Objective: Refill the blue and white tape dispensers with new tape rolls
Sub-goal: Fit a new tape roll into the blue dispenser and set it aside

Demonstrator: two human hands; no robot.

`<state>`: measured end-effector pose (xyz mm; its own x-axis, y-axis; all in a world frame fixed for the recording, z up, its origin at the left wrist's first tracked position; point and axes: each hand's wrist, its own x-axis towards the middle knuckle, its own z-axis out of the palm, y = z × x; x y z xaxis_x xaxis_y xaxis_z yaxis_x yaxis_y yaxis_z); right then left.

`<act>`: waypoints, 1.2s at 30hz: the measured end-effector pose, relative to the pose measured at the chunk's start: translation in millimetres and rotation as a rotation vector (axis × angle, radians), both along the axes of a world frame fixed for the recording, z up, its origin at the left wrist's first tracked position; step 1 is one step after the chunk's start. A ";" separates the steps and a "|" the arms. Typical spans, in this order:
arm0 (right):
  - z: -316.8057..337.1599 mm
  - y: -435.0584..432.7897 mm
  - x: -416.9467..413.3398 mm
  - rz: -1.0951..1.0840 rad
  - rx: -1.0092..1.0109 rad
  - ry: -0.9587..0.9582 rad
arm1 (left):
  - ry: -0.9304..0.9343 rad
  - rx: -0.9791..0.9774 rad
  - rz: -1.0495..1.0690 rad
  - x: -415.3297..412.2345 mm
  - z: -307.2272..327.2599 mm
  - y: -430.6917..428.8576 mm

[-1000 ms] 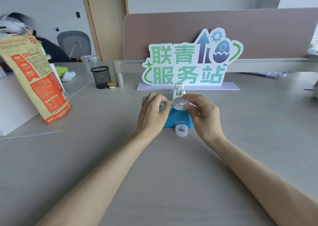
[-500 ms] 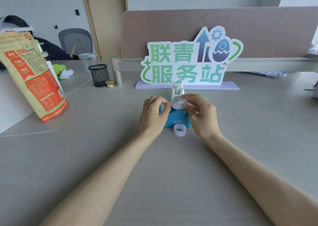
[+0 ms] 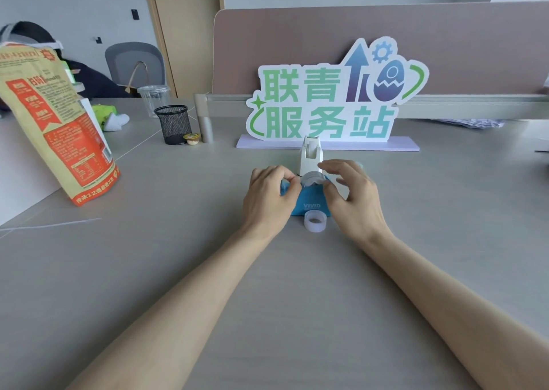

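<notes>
The blue tape dispenser (image 3: 310,205) stands at the table's middle, and a clear tape roll (image 3: 312,178) sits in its top. My left hand (image 3: 267,196) is curled at the roll's left side, fingertips pinching its edge. On the roll's right is my right hand (image 3: 352,195), fingers spread and slightly blurred, thumb close beside the roll. The white tape dispenser (image 3: 310,155) stands upright just behind the blue one. A second, loose tape roll (image 3: 315,221) lies flat on the table in front of the blue dispenser.
A green and white sign (image 3: 329,104) on a lilac base stands behind the dispensers. A black mesh pen cup (image 3: 173,124) and a small cup (image 3: 191,139) are at the back left. A tall orange snack bag (image 3: 56,128) leans at the left. A person sits far left.
The roll has come down from between both hands into the blue dispenser. My right hand's fingers have spread off it. The left hand stays pinched at its side.
</notes>
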<state>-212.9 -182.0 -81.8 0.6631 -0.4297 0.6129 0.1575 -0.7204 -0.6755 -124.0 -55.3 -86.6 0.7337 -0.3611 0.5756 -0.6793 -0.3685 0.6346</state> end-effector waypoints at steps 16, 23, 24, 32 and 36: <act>-0.7 4.9 -5.6 -0.052 -0.021 0.005 | -0.004 0.056 0.032 -1.2 5.1 2.6; 0.1 6.3 -6.1 -0.061 -0.052 0.008 | 0.012 0.089 0.039 -2.0 7.8 2.9; 0.1 6.1 -6.3 -0.062 -0.055 0.007 | 0.014 0.094 0.038 -2.1 8.3 2.8; -1.0 6.1 -6.1 -0.043 -0.088 0.024 | 0.047 0.096 0.031 2.3 7.5 1.7; -0.9 4.7 -3.2 -0.024 -0.057 0.021 | 0.088 0.084 0.009 6.1 6.3 2.6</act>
<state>-216.1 -177.2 -82.7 0.6662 -0.4107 0.6225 0.1256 -0.7610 -0.6365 -118.0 -52.6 -80.3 0.7836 -0.3982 0.4769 -0.6186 -0.4286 0.6585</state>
